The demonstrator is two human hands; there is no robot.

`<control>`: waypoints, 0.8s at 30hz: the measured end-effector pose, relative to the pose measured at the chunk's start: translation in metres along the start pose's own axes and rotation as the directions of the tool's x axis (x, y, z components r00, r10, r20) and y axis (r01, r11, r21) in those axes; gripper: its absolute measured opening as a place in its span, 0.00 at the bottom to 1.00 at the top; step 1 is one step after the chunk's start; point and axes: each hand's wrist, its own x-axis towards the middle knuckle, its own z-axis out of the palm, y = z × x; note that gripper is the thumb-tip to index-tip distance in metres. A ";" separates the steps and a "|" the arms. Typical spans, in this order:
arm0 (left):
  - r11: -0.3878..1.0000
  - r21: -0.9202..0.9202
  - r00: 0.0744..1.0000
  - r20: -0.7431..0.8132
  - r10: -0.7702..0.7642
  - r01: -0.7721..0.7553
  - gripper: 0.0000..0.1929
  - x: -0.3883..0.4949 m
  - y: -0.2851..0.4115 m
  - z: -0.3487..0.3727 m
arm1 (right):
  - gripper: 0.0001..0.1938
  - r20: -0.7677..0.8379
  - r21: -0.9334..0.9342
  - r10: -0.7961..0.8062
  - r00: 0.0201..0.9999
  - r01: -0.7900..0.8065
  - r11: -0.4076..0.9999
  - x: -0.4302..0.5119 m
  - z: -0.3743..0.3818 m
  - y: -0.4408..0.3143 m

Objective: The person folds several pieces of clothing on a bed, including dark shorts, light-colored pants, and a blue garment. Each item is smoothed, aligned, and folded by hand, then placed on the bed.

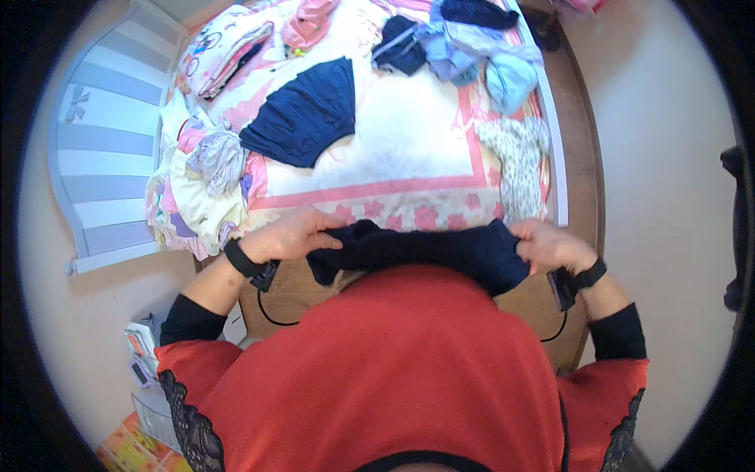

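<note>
A dark navy knitted garment [424, 251] is stretched sideways between my two hands, close against my red top. My left hand [295, 235] pinches its left end between thumb and fingers. At the other end, my right hand [545, 245] grips a corner of the cloth. Beyond the hands, a navy pleated skirt [307, 115] lies spread flat on the bed's white and pink cover [407, 141]. The lower edge of the held garment is partly hidden by my top.
Mixed clothes [206, 183] are heaped beside the striped headboard [109, 141]. Folded clothes [227, 53] lie at the far left. Blue and dark garments [454, 53] sit at the far right, with a spotted garment [519, 165] along the bed's right edge. Cables hang from both wrist straps.
</note>
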 end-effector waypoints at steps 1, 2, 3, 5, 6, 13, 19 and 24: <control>0.996 0.021 0.996 0.011 -0.089 0.089 0.15 -0.006 -0.003 0.003 | 0.13 -0.020 -0.040 -0.065 0.998 0.064 0.997 0.008 0.006 0.002; 0.984 0.013 0.984 0.017 -0.180 0.180 0.14 -0.011 -0.001 0.013 | 0.13 0.013 -0.021 -0.006 1.000 0.007 1.000 0.017 0.008 0.005; 0.979 0.031 0.980 0.019 -0.200 0.200 0.14 -0.008 -0.003 0.019 | 0.12 0.072 0.048 -0.059 0.996 0.055 0.997 0.026 0.007 0.010; 0.979 0.080 0.983 0.005 -0.186 0.185 0.14 -0.001 -0.009 0.029 | 0.13 0.071 -0.054 -0.001 0.997 0.005 0.999 0.046 0.003 0.019; 0.963 0.102 0.967 0.019 -0.252 0.249 0.15 0.001 -0.015 0.032 | 0.13 0.088 -0.108 0.068 0.994 -0.058 0.992 0.056 0.000 0.023; 0.966 0.151 0.967 -0.179 -0.180 0.208 0.12 0.036 -0.089 -0.036 | 0.19 -0.106 -0.163 -0.181 0.978 0.163 0.973 0.146 -0.075 -0.025; 0.882 0.453 0.916 -0.394 0.071 0.126 0.15 0.082 -0.110 -0.165 | 0.17 -0.501 -0.388 -0.434 0.749 0.254 0.886 0.167 -0.140 -0.109; 0.834 0.542 0.903 -0.403 0.149 0.104 0.12 0.080 -0.086 -0.200 | 0.18 -0.531 -0.732 -0.681 0.505 0.131 0.668 0.156 -0.148 -0.131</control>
